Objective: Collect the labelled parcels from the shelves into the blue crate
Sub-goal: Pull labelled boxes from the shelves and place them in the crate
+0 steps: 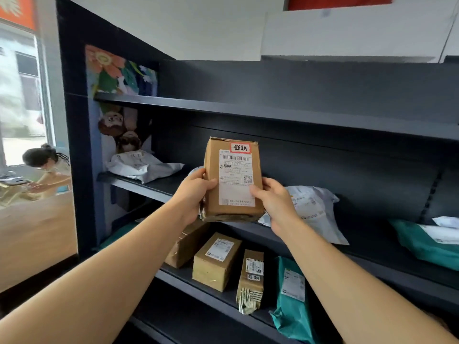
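Observation:
I hold a brown cardboard parcel (pixel 232 180) upright in front of the middle shelf (pixel 139 186). It carries a white shipping label and a red-edged sticker with handwritten characters at the top. My left hand (pixel 193 194) grips its left side and my right hand (pixel 277 203) grips its right side. On the lower shelf (pixel 198 291) stands a narrow brown box (pixel 250 281) with a similar handwritten sticker. The blue crate is not in view.
White mailer bags lie on the middle shelf at the left (pixel 141 165) and right (pixel 315 209). Teal bags sit at the far right (pixel 427 242) and lower right (pixel 293 301). Two more brown boxes (pixel 216 260) stand below. A person (pixel 47 167) bends at a table at the left.

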`<control>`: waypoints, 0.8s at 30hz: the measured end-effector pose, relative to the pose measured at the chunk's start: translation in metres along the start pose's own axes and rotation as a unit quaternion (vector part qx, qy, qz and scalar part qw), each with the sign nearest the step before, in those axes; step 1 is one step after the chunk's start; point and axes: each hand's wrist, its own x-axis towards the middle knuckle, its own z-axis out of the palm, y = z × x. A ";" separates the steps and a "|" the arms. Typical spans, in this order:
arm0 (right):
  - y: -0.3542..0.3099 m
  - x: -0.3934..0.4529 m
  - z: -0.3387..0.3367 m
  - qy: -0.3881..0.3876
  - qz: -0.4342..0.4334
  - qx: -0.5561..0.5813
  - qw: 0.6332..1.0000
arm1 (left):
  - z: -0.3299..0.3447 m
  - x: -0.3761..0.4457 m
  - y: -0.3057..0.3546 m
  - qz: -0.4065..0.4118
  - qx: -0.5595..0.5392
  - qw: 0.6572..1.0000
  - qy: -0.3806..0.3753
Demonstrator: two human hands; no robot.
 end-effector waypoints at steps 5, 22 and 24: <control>0.000 -0.024 0.054 -0.044 0.005 0.001 0.999 | -0.056 -0.026 0.006 -0.001 -0.010 0.999 0.043; 0.019 -0.096 0.226 -0.213 0.072 0.056 0.973 | -0.228 -0.121 0.012 -0.024 -0.021 0.981 0.190; 0.024 -0.101 0.244 -0.225 0.072 0.050 0.970 | -0.244 -0.127 0.010 -0.023 -0.024 0.978 0.204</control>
